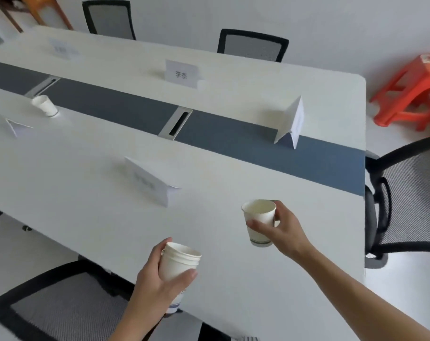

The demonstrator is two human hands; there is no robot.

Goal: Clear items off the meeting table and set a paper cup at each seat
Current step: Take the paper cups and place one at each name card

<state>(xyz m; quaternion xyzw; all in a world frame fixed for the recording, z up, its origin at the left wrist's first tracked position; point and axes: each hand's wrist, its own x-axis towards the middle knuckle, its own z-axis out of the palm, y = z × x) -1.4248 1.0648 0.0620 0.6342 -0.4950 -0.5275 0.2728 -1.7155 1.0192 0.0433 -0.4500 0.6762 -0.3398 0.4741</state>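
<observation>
My left hand (157, 281) grips a stack of white paper cups (178, 263) over the near edge of the white meeting table (86, 188). My right hand (282, 227) is closed around a single white paper cup (258, 217), upright, with its base at or just above the tabletop near the right end. Another paper cup (45, 105) stands far left beside the dark centre strip (233, 134). Folded white name cards stand at the seats: one near me (150, 180), one at the right end (291, 124), one across the table (182, 73), one far left (18, 126).
Black mesh chairs stand at the near side (49, 303), the right end (405, 200) and the far side (253, 45), (109, 19). A red plastic stool (413, 92) sits on the floor at right. Metal cable ports (175, 125) lie in the strip.
</observation>
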